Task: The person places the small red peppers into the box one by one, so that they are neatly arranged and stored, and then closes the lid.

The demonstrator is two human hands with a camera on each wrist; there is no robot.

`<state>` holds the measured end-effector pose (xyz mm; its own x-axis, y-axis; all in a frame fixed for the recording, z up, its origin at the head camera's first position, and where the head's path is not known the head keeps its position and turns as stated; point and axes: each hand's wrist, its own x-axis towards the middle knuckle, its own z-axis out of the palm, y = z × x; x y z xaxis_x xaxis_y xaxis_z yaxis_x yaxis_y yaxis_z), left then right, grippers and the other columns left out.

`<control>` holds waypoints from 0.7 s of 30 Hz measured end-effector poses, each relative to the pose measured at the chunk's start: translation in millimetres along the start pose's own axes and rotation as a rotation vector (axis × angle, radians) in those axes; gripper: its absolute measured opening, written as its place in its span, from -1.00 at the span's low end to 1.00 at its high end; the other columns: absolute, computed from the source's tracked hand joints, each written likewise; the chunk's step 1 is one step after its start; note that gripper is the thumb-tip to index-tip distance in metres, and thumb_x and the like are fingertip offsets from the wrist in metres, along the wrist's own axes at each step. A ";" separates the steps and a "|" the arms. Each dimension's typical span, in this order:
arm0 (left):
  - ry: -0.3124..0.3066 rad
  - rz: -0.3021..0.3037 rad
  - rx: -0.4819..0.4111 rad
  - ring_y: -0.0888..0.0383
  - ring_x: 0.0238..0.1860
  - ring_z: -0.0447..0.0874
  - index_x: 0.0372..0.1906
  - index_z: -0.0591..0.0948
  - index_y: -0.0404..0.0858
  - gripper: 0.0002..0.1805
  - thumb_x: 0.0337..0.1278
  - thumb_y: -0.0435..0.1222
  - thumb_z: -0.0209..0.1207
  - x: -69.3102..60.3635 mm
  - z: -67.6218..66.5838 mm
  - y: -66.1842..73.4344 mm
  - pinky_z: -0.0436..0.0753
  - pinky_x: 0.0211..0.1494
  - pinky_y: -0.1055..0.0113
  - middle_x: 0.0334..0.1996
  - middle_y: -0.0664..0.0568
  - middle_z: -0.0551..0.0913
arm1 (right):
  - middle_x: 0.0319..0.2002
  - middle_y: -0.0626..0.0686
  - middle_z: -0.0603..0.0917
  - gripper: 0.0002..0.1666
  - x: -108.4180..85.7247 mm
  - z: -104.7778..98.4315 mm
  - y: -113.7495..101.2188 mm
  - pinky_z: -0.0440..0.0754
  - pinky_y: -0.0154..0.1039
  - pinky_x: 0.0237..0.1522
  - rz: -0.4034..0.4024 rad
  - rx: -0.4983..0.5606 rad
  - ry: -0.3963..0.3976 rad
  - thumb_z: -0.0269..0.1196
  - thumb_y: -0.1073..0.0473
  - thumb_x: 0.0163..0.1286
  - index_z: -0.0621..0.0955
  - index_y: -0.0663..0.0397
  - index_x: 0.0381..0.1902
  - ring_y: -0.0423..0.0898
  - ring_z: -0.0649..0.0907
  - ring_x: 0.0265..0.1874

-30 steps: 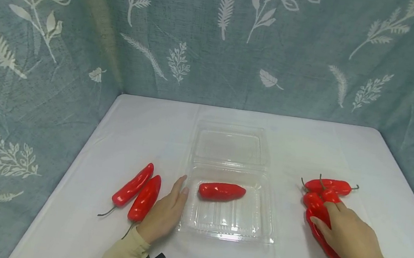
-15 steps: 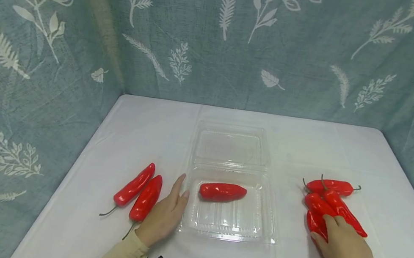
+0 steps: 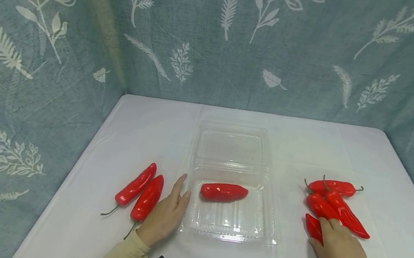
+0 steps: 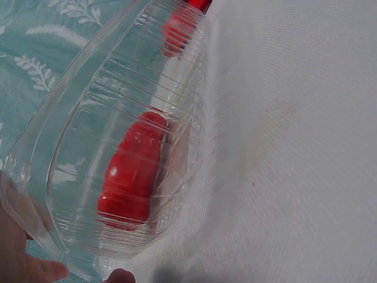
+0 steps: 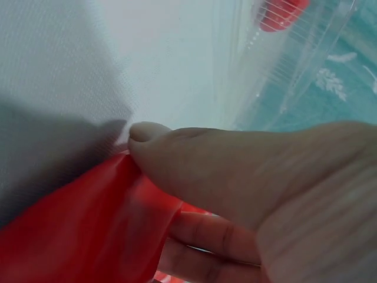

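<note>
A clear plastic clamshell container (image 3: 259, 220) lies open on the white-covered table, its lid folded toward the back. One red chili pepper (image 3: 224, 192) lies crosswise in its base. My left hand (image 3: 164, 218) rests at the container's left side with fingers extended, its fingertips at the rim in the left wrist view. On the right, my right hand (image 3: 344, 252) grips the nearest chili pepper (image 3: 313, 227) of a pile between thumb and fingers. In the right wrist view, the thumb lies along that red pepper (image 5: 88, 224); the hand hides much of it in the head view.
Beyond my right hand lie more red chili peppers (image 3: 347, 213), close together with thin stems. Two others (image 3: 135, 184) lie side by side left of my left hand. Patterned teal cloth (image 3: 237, 64) hangs behind the table (image 3: 153, 131) and along its sides.
My right hand has moved from the upper peppers of the pile toward the table's front and now grips the nearest one. The left hand has stayed beside the container.
</note>
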<state>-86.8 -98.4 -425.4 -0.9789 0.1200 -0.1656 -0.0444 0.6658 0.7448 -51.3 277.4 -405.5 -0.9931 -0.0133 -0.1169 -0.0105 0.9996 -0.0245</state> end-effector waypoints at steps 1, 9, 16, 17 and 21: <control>0.001 0.001 0.001 -0.07 0.04 0.63 0.52 0.00 -0.05 -0.30 0.40 0.00 -0.08 0.1 0.1 -0.1 0.53 0.12 -0.14 0.05 -0.12 0.62 | -0.37 0.20 0.57 -0.18 0.7 -0.5 -0.1 0.66 0.13 -0.23 0.002 0.001 -0.008 0.59 0.05 -0.20 0.53 0.42 -0.05 0.03 0.53 -0.45; -0.003 -0.003 -0.011 0.03 -0.09 0.68 0.52 -0.01 -0.04 -0.28 0.38 -0.01 -0.05 0.5 0.2 -0.6 0.61 0.04 -0.07 -0.15 -0.04 0.66 | -0.37 0.19 0.56 -0.26 6.0 -1.4 -1.7 0.66 0.10 -0.22 0.015 0.026 -0.053 0.58 0.10 -0.15 0.54 0.44 -0.09 0.04 0.53 -0.42; -0.009 0.023 -0.010 0.21 -0.33 0.65 0.52 -0.01 -0.06 -0.29 0.39 -0.01 -0.06 1.0 -0.6 -2.4 0.66 -0.06 0.01 -0.43 0.08 0.58 | -0.30 0.23 0.57 -0.26 9.3 -3.6 -7.4 0.65 0.13 -0.21 -0.011 0.042 -0.039 0.58 0.11 -0.18 0.55 0.43 -0.09 0.08 0.54 -0.35; -0.010 0.026 -0.011 0.22 -0.35 0.65 0.52 -0.01 -0.06 -0.28 0.39 -0.01 -0.05 0.8 -0.8 -2.2 0.67 -0.09 0.03 -0.44 0.08 0.58 | -0.30 0.23 0.58 -0.24 9.8 -4.9 -8.6 0.65 0.13 -0.22 -0.021 0.046 -0.027 0.59 0.10 -0.20 0.55 0.42 -0.08 0.09 0.55 -0.34; -0.007 0.029 -0.011 0.24 -0.47 0.59 0.52 -0.01 -0.06 -0.28 0.39 -0.02 -0.04 0.7 -1.0 -0.9 0.69 -0.23 0.17 -0.49 0.08 0.54 | -0.29 0.23 0.59 -0.22 11.8 -13.7 -13.5 0.66 0.13 -0.26 -0.074 0.052 0.048 0.60 0.08 -0.22 0.54 0.40 -0.07 0.10 0.56 -0.33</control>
<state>-87.6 -99.7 -425.5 -0.9784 0.1444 -0.1478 -0.0178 0.6537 0.7565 -64.5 264.1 -392.9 -0.9942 -0.0849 -0.0656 -0.0794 0.9934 -0.0829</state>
